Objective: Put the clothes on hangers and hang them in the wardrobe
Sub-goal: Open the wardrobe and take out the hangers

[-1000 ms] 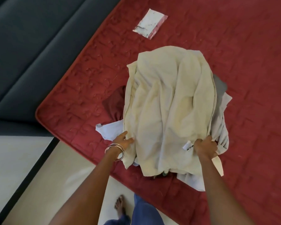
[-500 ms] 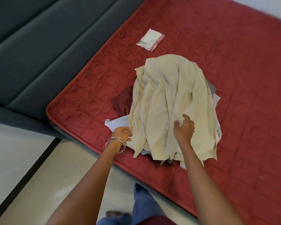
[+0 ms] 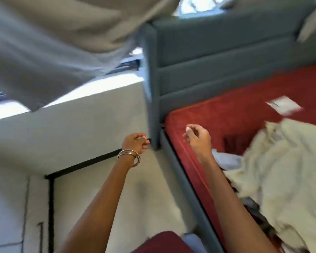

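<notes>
We see the heap of clothes, topped by a crumpled cream-coloured garment (image 3: 281,170), lying on the red quilted mattress (image 3: 235,110) at the right, with a white piece and something dark red peeking out beneath it. Both arms reach out to the left of the heap, over the pale floor (image 3: 98,189) beside the grey upholstered headboard (image 3: 217,66). Our left hand (image 3: 135,143), with its metal bangles (image 3: 129,157) at the wrist, has loosely curled fingers, and the blur keeps us from telling whether it holds anything. Our right hand (image 3: 197,136) hovers above the mattress edge with fingers relaxed and half bent, holding nothing. A grey curtain (image 3: 53,42) hangs across the upper left. We see no hanger and no wardrobe in view, and no garment is in hand, so we judge the task barely begun: every piece in the heap remains to be put on a hanger and hung.
</notes>
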